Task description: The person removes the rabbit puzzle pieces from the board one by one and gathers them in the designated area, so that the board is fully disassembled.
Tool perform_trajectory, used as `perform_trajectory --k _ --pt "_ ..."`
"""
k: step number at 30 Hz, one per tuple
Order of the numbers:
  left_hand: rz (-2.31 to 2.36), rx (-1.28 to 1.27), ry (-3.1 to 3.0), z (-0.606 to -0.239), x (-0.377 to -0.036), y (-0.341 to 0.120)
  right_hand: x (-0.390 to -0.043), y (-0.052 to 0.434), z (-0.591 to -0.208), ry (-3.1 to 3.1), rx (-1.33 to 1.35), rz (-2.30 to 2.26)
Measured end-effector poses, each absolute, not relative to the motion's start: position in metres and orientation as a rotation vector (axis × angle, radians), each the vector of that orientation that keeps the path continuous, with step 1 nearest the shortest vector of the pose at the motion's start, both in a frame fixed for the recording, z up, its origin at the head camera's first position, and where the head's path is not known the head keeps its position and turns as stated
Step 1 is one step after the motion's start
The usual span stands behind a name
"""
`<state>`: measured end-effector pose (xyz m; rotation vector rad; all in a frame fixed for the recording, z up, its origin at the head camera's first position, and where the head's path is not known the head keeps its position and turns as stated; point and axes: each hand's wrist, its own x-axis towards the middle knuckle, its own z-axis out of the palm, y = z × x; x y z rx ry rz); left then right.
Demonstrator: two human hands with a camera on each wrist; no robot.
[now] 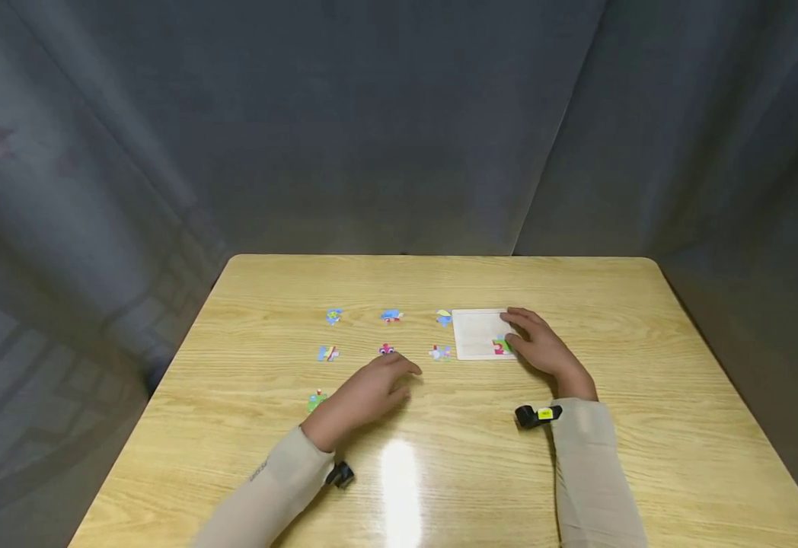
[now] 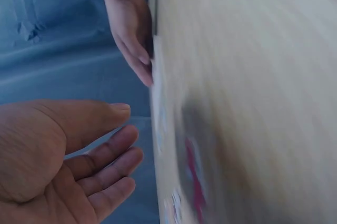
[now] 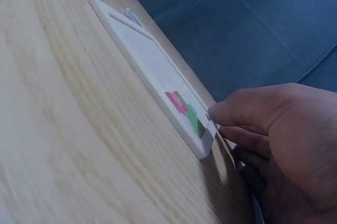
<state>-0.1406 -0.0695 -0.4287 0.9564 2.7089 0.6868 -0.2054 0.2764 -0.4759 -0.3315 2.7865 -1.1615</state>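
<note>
One piece (image 1: 502, 346), red and green, sits in the white puzzle tray (image 1: 476, 332), in its corner at 5 o'clock; the other slots in the tray look bare. Seven loose pieces lie on the wooden table (image 1: 646, 426) at 9 o'clock of the tray: three in a far row, three in a middle row, and a green one (image 1: 316, 401) nearest the person. By my reading the job is barely begun, one placed and seven left.

Right hand (image 1: 543, 348): rests on the tray's edge at 3 o'clock, thumb by the placed piece, nothing held. Left hand (image 1: 371, 392): fingers loose and spread, palm empty in the left wrist view, hovering just short of the pink-and-blue piece (image 1: 386, 349) at 12 o'clock of its fingertips.

Hard to make out: left wrist view is motion-blurred; piece pictures are too small to read. Whether the left fingertips touch the table cannot be told.
</note>
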Motion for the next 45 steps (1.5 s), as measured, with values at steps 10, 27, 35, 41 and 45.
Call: perform_trajectory --k 10,27,35,41,45 --pt "0.769 1.012 2.673 -0.426 -0.152 -0.025 -0.208 0.268 -0.476 2.793 -0.301 -1.152" --pt "0.699 0.932 2.826 -0.445 -0.187 0.056 -0.202 0.27 -0.468 2.807 -0.251 -1.159" --pt "0.475 0.884 2.883 -0.454 -0.194 0.091 -0.198 0.275 -0.465 2.824 -0.271 -1.17" --pt "0.375 0.873 2.917 -0.458 -0.192 0.104 -0.197 0.274 -0.465 2.828 -0.266 -1.172" --pt "0.385 0.826 2.917 -0.461 -0.191 0.105 -0.196 0.274 -0.466 2.828 -0.273 -1.174"
